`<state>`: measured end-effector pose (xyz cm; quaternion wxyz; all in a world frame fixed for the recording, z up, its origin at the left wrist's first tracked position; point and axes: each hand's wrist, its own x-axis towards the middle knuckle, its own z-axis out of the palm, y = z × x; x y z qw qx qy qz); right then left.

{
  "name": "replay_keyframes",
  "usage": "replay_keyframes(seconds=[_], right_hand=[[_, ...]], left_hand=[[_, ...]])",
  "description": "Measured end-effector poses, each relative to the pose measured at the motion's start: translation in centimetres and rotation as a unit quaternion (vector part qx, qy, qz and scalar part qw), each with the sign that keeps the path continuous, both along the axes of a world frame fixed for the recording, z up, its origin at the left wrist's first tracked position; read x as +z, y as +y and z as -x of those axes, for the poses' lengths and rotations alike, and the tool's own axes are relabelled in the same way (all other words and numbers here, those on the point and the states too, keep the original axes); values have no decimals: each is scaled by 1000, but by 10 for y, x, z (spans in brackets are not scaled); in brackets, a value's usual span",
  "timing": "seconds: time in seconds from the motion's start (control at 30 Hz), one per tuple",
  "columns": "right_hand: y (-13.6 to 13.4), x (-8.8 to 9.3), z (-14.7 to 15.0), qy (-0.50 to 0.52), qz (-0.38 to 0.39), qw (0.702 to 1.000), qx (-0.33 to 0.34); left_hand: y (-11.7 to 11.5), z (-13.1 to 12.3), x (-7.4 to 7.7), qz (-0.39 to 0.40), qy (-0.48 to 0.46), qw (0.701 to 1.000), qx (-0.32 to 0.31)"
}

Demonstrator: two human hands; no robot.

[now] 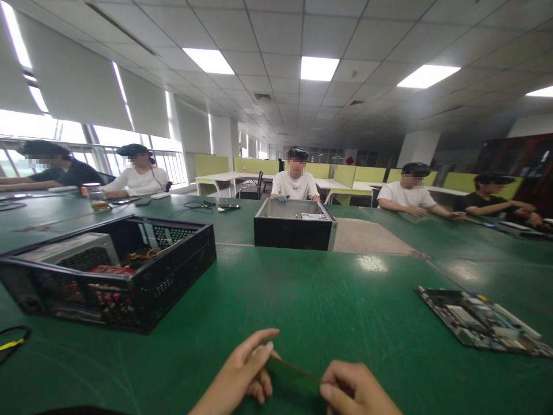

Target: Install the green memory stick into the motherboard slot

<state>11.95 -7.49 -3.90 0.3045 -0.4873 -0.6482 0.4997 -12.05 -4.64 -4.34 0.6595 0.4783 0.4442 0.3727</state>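
Observation:
My two hands meet at the bottom edge of the view, just above the green table [302,300]. A small flat green card [294,377] with a thin brown edge lies between them. My left hand [242,374] pinches its left end with thumb and fingers. The fingers of my right hand [352,389] are curled round its right end. An open black computer case [112,271] with a grey power supply and cables inside lies on its side to my left. A bare motherboard [479,320] rests flat on the table to my right.
A second open computer case [294,223] stands across the table in front of a seated person in a white shirt. Other people sit along both sides. A black and yellow cable [12,341] lies at the left edge. A brown mat [371,236] sits beside the far case.

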Motion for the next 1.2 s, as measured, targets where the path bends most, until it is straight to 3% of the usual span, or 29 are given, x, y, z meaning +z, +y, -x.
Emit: replay_keyframes(seconds=[0.13,0.27,0.4,0.5,0.6,0.67,0.77,0.93,1.0,1.07,1.13,1.2], right_hand=[[2,23,-16,17,-29,996,-80],[-3,38,-13,64,-117,970,-202],[-5,71,1,174,-209,898,-346],[-4,92,14,254,-293,829,-404],[-5,98,27,314,-340,764,-449],[-6,95,33,332,-350,743,-465],[-8,86,32,341,-365,764,-409],[-6,72,28,419,-368,794,-243],[-5,69,31,477,-281,810,-191],[-5,67,35,531,-137,828,-117],[-6,67,38,567,-3,822,-61],[-7,70,37,586,67,806,-54]], left_hand=[[-4,-6,16,-30,18,998,49],[-11,-26,40,-66,-31,984,164],[-7,-48,76,-177,-66,943,272],[-6,-60,101,-304,-78,875,369],[-12,-69,114,-386,-68,805,444],[-18,-72,115,-402,-57,796,450],[-21,-74,110,-402,-54,809,426],[-24,-85,100,-429,-89,853,284],[-27,-89,97,-430,-97,857,267],[-29,-91,96,-424,-97,857,276],[-29,-89,93,-434,-82,851,283],[-26,-88,90,-459,-54,839,287]])
